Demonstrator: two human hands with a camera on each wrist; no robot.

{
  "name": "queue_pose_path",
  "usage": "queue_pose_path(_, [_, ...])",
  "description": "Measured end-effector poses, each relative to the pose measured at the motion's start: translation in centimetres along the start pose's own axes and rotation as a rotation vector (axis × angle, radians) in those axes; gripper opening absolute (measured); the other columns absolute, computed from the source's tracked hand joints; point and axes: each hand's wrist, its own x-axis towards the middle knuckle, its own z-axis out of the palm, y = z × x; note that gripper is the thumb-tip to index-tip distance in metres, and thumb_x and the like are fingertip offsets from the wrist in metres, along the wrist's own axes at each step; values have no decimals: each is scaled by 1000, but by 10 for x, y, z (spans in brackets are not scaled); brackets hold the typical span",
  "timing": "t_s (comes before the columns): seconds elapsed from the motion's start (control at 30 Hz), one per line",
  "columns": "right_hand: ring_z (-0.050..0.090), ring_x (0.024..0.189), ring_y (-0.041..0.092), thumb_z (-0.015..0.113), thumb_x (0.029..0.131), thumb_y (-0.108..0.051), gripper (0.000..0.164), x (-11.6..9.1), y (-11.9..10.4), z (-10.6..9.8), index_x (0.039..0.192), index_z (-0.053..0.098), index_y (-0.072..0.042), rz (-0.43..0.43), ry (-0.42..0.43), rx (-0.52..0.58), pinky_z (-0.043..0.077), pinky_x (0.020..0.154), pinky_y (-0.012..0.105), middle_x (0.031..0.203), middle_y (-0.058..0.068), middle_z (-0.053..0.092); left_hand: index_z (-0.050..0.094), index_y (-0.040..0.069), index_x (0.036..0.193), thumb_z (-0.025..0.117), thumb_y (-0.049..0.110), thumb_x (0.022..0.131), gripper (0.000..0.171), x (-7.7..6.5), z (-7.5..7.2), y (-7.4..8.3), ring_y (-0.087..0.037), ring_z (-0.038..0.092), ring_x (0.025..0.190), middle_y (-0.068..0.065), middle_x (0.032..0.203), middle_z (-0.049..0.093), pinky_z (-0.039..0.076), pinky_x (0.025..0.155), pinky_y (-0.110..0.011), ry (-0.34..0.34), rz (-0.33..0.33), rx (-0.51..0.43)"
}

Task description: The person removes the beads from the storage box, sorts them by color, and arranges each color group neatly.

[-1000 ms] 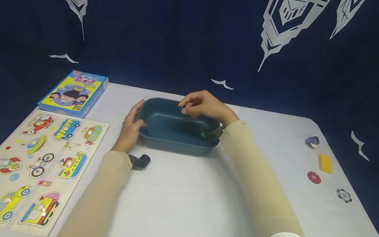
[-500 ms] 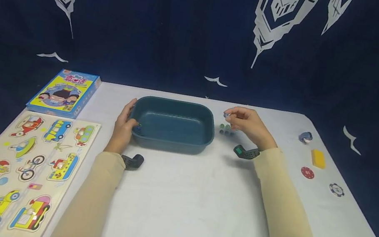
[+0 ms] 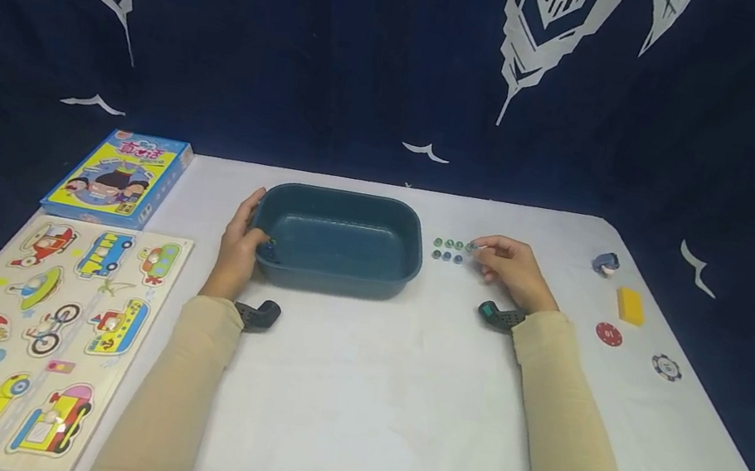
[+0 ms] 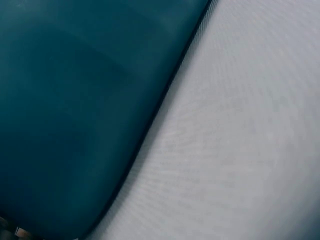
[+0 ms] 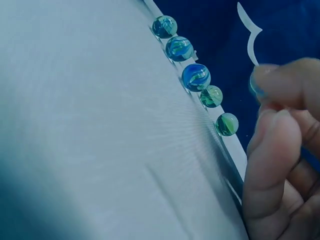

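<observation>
Dark blue curtain (image 3: 309,21) is hanging behind the white counter (image 3: 349,399). On my far left, the board (image 3: 63,298) is lying flat, with the box (image 3: 118,177) sitting behind it. Next along, my left hand (image 3: 236,249) is gripping the left end of the tray (image 3: 331,285), its thumb hooking inside over the rim; some small blue and green bits (image 3: 270,252), probably marbles, are gathering beside that thumb. Just past the tray's right end, the marbles (image 3: 447,256) are standing in two short rows, the far one looking green, the near one blue.

My right hand (image 3: 512,271) is what has changed: it has come across from over the tray, and its fingertips are now meeting the right end of the rows. Thumb and finger are closing to a marble's width, pinching the held marble (image 5: 256,88), which is looking bluish from the wrist. I am taking this as carrying giving way to placing; whether the marble is touching the counter, I cannot tell. Farther right, the blue trinket (image 3: 603,264), yellow block (image 3: 630,306), red chip (image 3: 608,334) and white chip (image 3: 666,368) are lying apart from the work.
</observation>
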Motion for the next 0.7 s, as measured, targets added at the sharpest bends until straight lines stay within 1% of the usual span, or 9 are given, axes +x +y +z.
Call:
queue_pose_path(0.07, [54, 64, 7, 67, 93, -9, 31, 3, 6, 0, 120, 63, 7, -14, 20, -26, 50, 57, 19, 84, -1, 65, 25, 22, 159, 40, 2, 82, 80, 4, 0, -8, -24, 26, 149, -5, 161, 31, 18, 121, -42, 9, 13, -5])
queue_pose_path(0.17, [53, 62, 7, 68, 92, -9, 32, 2, 7, 1, 119, 64, 7, -9, 25, -75, 49, 56, 18, 80, -1, 63, 25, 21, 159, 39, 2, 82, 81, 4, 0, -9, -24, 26, 149, -5, 161, 31, 18, 122, -42, 11, 14, -7])
queue_pose_path(0.27, [52, 59, 9, 69, 91, -9, 31, 1, 7, 1, 119, 66, 3, 15, 41, -132, 48, 54, 20, 77, 1, 61, 25, 21, 159, 39, 2, 82, 81, 4, 0, -9, -23, 26, 149, -5, 161, 31, 18, 121, -41, 10, 13, -3])
queue_pose_path(0.37, [52, 57, 10, 69, 90, -11, 30, 1, 6, 1, 119, 67, 0, 34, 40, -210, 48, 54, 21, 80, 3, 61, 26, 20, 159, 40, 2, 82, 80, 4, 1, -9, -22, 27, 148, -5, 160, 32, 18, 121, -40, 11, 12, 2])
queue_pose_path(0.43, [53, 57, 11, 69, 90, -12, 29, 1, 6, 2, 118, 69, -2, 47, 39, -242, 49, 55, 21, 82, 5, 62, 25, 20, 159, 40, 2, 82, 80, 3, 1, -9, -22, 26, 149, -5, 160, 32, 18, 121, -40, 13, 12, 5])
queue_pose_path(0.6, [54, 58, 12, 70, 91, -12, 29, 1, 5, 4, 118, 69, -4, 67, 40, -271, 50, 57, 22, 84, 6, 63, 26, 20, 158, 40, 2, 82, 80, 3, 0, -9, -23, 26, 149, -5, 161, 31, 18, 121, -40, 18, 15, 4])
queue_pose_path(0.7, [54, 58, 12, 70, 91, -13, 31, 1, 6, 3, 120, 69, -4, 58, 38, -272, 49, 58, 22, 84, 6, 62, 26, 20, 158, 40, 2, 82, 80, 4, 0, -9, -24, 26, 149, -5, 161, 31, 17, 121, -42, 19, 19, 1])
